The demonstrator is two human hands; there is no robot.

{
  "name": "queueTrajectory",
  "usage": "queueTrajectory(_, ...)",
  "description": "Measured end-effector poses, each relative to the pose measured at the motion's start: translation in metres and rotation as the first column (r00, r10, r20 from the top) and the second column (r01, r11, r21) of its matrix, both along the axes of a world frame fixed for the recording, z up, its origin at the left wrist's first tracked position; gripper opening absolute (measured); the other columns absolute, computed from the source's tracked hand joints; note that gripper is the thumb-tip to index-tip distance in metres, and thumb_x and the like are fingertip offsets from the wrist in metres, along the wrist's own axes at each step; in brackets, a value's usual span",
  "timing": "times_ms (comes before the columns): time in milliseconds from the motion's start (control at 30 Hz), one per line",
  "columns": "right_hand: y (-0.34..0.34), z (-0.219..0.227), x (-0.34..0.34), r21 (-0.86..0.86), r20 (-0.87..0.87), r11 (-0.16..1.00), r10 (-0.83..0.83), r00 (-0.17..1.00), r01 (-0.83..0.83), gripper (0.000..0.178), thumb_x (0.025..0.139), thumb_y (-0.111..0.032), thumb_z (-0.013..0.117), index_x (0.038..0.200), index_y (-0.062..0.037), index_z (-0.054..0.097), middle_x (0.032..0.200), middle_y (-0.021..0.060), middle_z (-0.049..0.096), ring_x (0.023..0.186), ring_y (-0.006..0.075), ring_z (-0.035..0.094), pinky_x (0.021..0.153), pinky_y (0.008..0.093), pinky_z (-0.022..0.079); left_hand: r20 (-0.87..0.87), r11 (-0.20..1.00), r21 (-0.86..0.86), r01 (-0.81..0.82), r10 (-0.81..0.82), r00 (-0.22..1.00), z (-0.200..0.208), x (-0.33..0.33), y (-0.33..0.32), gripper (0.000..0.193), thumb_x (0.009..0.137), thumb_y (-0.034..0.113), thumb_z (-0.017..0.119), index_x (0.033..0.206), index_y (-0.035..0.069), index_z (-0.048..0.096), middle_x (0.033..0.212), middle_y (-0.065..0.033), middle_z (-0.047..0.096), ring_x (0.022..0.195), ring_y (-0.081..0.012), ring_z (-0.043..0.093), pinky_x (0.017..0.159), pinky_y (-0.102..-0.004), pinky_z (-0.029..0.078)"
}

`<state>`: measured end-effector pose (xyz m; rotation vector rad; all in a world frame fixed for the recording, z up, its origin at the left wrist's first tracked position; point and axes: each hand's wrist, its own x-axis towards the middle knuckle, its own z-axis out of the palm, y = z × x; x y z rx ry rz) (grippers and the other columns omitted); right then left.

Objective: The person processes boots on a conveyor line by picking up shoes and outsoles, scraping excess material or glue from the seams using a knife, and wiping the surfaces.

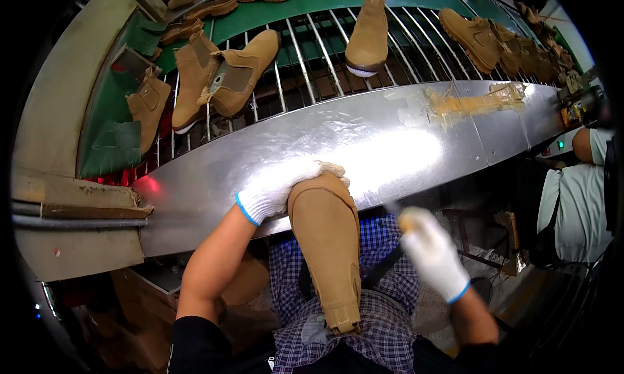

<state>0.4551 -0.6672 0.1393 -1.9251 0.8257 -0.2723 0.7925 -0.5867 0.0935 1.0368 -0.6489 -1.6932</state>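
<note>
Boot (325,250) stands at six o'clock, apparently mid-handwork; your left hand (292,182) curls over its broad end. Your right hand (429,247), at four, looks closed around a blurred tan handle (408,219); the next move seems to call for a steady boot. Past your shiny metal worktop (279,150), rods (325,54) carry more boots (368,39) at twelve; a co-worker (575,208) is at three.
</note>
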Motion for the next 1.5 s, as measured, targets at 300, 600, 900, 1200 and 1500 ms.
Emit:
queueTrajectory(300,0.062,-0.01,0.053,0.326,-0.084,0.924,-0.18,0.98,0.198,0.044,0.11,-0.042,0.055,0.124,-0.0017,0.065,0.098,0.0215,0.074,0.092,0.035,0.074,0.084,0.0437,0.058,-0.159,0.998,0.052,0.03,-0.021,0.987,-0.004,0.009,0.002,0.064,0.109,0.039,0.058,0.145,-0.013,0.056,0.144,-0.0298,0.064,0.131,-0.0357,0.066,0.117,-0.0437,0.05)
queueTrajectory(600,-0.007,0.04,0.096,0.666,-0.139,0.743,0.038,0.99,0.066,0.043,0.11,-0.035,0.056,0.111,0.0069,0.065,0.092,0.0247,0.073,0.085,0.0328,0.075,0.077,0.0416,0.058,-0.081,0.997,0.074,0.005,0.001,0.997,0.003,0.007,-0.007,0.063,0.108,0.039,0.058,0.145,-0.013,0.056,0.141,-0.0286,0.066,0.125,-0.0345,0.068,0.113,-0.0435,0.053)
queueTrajectory(900,0.016,0.069,0.105,-0.2,-0.429,0.93,0.201,0.881,-0.309,0.042,0.107,-0.04,0.06,0.106,0.0029,0.061,0.081,0.0214,0.073,0.069,0.0371,0.076,0.061,0.0463,0.061,0.016,0.996,-0.036,0.081,-0.08,0.997,0.01,0.013,-0.009,0.062,0.106,0.038,0.06,0.138,-0.015,0.062,0.136,-0.0294,0.069,0.124,-0.0336,0.069,0.113,-0.0427,0.054)
queueTrajectory(1200,0.041,0.05,0.08,0.142,-0.282,0.987,0.111,0.953,-0.073,0.045,0.106,-0.039,0.063,0.128,0.0001,0.061,0.097,0.0258,0.073,0.084,0.0305,0.076,0.074,0.0412,0.06,0.032,0.994,-0.08,0.072,-0.07,0.997,0.004,0.016,-0.007,0.06,0.106,0.036,0.06,0.135,-0.015,0.063,0.135,-0.0314,0.069,0.122,-0.0375,0.071,0.113,-0.0454,0.054)
queueTrajectory(1500,-0.001,0.008,0.083,0.092,-0.048,0.988,-0.121,0.991,0.125,0.058,0.098,-0.037,0.076,0.135,0.0048,0.061,0.109,0.0189,0.072,0.1,0.0218,0.07,0.09,0.0347,0.057,-0.156,1.0,0.023,-0.019,0.022,0.988,0.014,0.007,0.001,0.059,0.108,0.036,0.058,0.138,-0.015,0.061,0.135,-0.0312,0.069,0.121,-0.0367,0.071,0.111,-0.0436,0.055)
